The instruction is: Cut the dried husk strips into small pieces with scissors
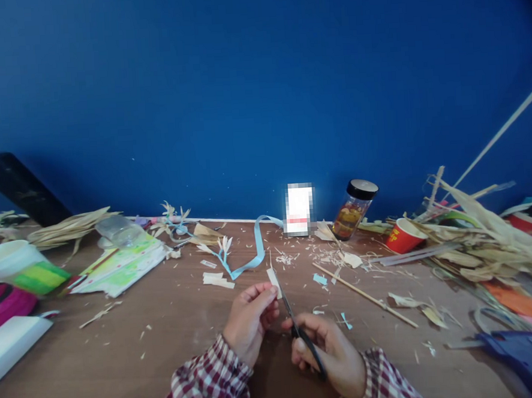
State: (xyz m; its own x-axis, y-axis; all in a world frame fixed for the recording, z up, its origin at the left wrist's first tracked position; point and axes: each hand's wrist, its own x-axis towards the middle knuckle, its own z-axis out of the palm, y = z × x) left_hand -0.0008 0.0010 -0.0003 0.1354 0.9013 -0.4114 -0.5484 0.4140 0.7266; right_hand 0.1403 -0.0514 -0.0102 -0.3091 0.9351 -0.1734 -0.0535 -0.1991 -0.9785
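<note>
My left hand (251, 314) pinches a small pale strip of husk or paper (273, 281) between thumb and fingers, its upper end pointing away from me. In my right hand (327, 348) is a pair of scissors (312, 347) with black handles. The blades lie right beside the strip, and I cannot tell whether they touch it. Beyond the hands lies a light blue ribbon (259, 247), which runs to a small husk flower on a blue stem (224, 255). Several cut pale pieces (217, 280) rest to the left of the strip.
A lidded glass jar (354, 211) stands by the blue wall, near a red paper cup (406, 236). Dry husks (484, 227) heap at right, above a blue glue gun (523, 348). A thin stick (366, 295) and scraps lie mid-table; a painted sheet (121, 268) lies left.
</note>
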